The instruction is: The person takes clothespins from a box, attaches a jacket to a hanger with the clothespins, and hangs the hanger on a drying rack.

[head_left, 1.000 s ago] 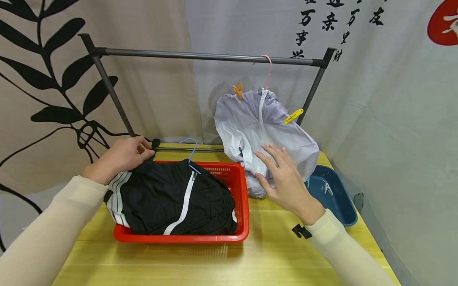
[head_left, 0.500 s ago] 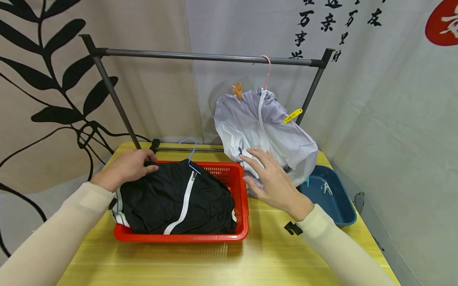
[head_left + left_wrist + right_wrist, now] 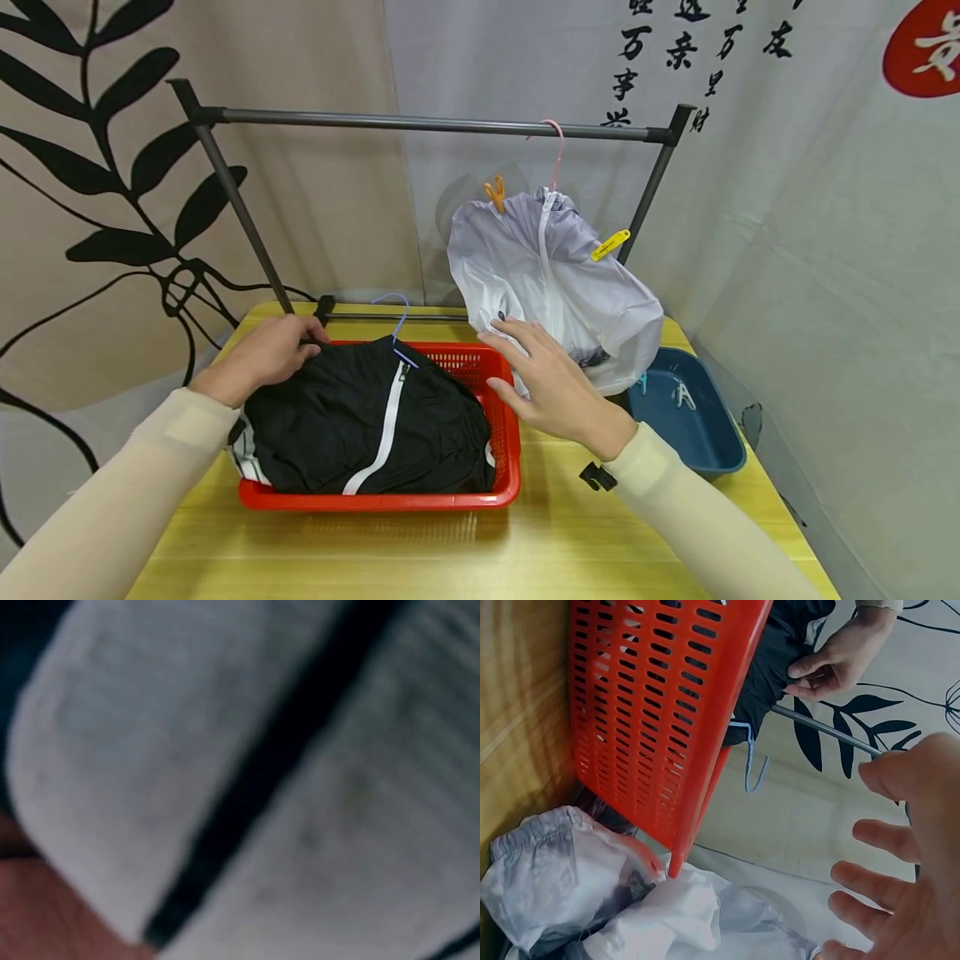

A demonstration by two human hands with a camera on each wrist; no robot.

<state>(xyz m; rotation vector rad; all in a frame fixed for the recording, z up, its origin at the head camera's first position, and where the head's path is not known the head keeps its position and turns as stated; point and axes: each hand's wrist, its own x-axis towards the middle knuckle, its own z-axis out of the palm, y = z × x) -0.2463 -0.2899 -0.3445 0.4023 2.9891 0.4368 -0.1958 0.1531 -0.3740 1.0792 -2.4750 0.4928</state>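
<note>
A black zip jacket (image 3: pixel 322 425) with a white zip and white sleeve stripes (image 3: pixel 135 750) lies in the red basket (image 3: pixel 375 501), a blue hanger (image 3: pixel 405 312) poking from its collar. At the jacket's far left shoulder, my left hand (image 3: pixel 262 354) pinches the fabric between thumb and fingers; the right wrist view shows this pinch too. My right hand (image 3: pixel 558 387) hovers with fingers spread, holding nothing, between the basket and a pale lilac and white jacket (image 3: pixel 525 250). That jacket hangs by a pink hanger (image 3: pixel 558 150) from the rack's bar (image 3: pixel 375 122).
An orange clothespin (image 3: pixel 495 194) and a yellow clothespin (image 3: pixel 611 245) grip the pale jacket's shoulders. Behind my right arm, a blue bin (image 3: pixel 705 425) holds a few clothespins (image 3: pixel 683 395). The rack's left post (image 3: pixel 236 196) rises just behind my left hand. Everything stands on a wooden table (image 3: pixel 337 558).
My left hand has come down from beside the rack post onto the jacket's shoulder and gripped it. My right hand has drifted left towards the basket, still spread.
</note>
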